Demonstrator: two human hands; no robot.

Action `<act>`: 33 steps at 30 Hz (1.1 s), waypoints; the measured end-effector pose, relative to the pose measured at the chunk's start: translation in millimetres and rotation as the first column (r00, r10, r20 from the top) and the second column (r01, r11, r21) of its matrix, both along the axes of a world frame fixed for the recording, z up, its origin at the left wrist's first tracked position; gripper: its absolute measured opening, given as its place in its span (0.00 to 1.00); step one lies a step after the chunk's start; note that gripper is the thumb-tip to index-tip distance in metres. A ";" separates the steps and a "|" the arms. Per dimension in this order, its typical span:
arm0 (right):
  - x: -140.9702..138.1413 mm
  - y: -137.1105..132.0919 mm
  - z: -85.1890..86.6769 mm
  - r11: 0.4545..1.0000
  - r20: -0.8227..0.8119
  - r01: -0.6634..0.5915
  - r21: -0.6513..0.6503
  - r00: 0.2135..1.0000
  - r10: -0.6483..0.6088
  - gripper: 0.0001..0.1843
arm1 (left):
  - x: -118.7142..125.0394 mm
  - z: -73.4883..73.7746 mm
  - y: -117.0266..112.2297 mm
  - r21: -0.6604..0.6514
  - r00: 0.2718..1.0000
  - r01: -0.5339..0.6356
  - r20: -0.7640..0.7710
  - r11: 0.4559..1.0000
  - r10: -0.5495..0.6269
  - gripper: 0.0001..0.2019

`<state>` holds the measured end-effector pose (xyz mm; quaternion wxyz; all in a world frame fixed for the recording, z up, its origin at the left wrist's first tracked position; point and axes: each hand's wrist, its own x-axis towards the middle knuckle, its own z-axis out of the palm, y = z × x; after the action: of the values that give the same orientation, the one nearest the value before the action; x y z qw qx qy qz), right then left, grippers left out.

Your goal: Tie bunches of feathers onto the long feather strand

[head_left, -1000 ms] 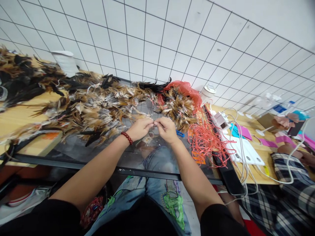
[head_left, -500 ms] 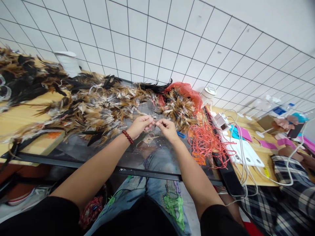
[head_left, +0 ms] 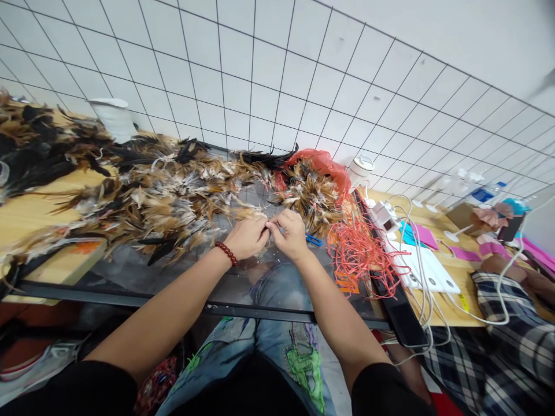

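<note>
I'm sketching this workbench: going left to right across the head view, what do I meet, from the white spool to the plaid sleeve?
White spool → left hand → right hand → blue item → red cords → plaid sleeve.

No readable text, no legible labels or brands, no discernible numbers or signs

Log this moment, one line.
left hand: meeting right hand | held item: hidden | leftward: heaped brown-and-white feathers | rightward: tangled thin red strands
</note>
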<state>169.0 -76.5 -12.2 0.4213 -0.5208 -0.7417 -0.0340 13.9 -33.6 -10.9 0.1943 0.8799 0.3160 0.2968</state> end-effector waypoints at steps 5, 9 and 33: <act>-2.9 -3.1 13.1 0.994 -0.315 -0.100 0.047 0.943 0.110 0.11 | 2.9 -5.2 6.4 -0.170 0.974 0.030 0.226 0.985 0.009 0.12; -3.7 0.0 13.0 0.995 -0.457 -0.088 0.038 0.885 0.096 0.14 | 6.7 -3.3 10.2 -0.549 0.837 0.181 0.522 0.816 0.165 0.19; -1.6 14.8 -0.6 0.938 -0.848 -0.270 -0.216 0.528 -0.043 0.16 | 2.3 11.8 7.0 -0.717 0.707 0.541 0.671 0.440 0.224 0.12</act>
<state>167.4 -61.7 -12.8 0.6362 -0.4832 -0.4743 0.3698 16.2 -26.6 0.9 0.7524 0.4951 0.2325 0.3672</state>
